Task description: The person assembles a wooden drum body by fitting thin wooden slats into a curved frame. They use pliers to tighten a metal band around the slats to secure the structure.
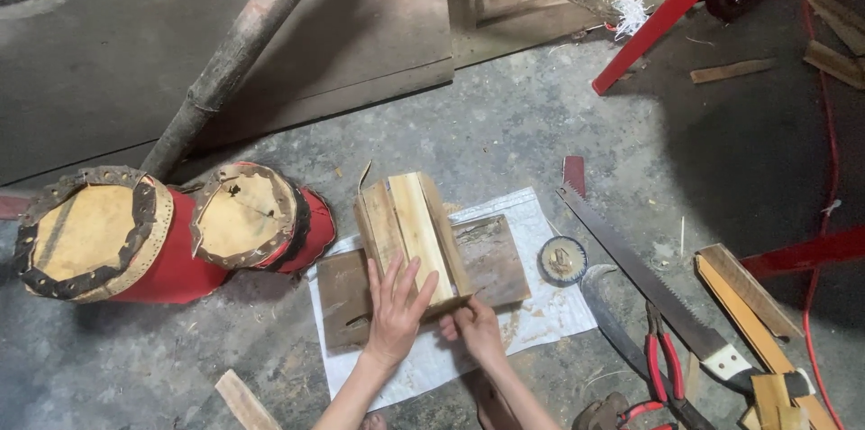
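Observation:
A bundle of pale wooden slats (410,227) lies on a dark flat board (491,259), which rests on a white woven sheet (550,313) on the concrete floor. My left hand (396,308) presses flat on the near end of the slats, fingers spread. My right hand (473,326) is closed at the slats' near right corner, by the board's front edge. Whether it holds a small tool is hidden by the fingers.
Two red drums (176,259) with hide heads lie at the left. At the right lie a hand saw (644,277), a curved blade (613,322), red-handled pliers (658,362) and wood strips (752,299). A small round tin (563,259) sits on the sheet. A bamboo pole (239,43) leans behind.

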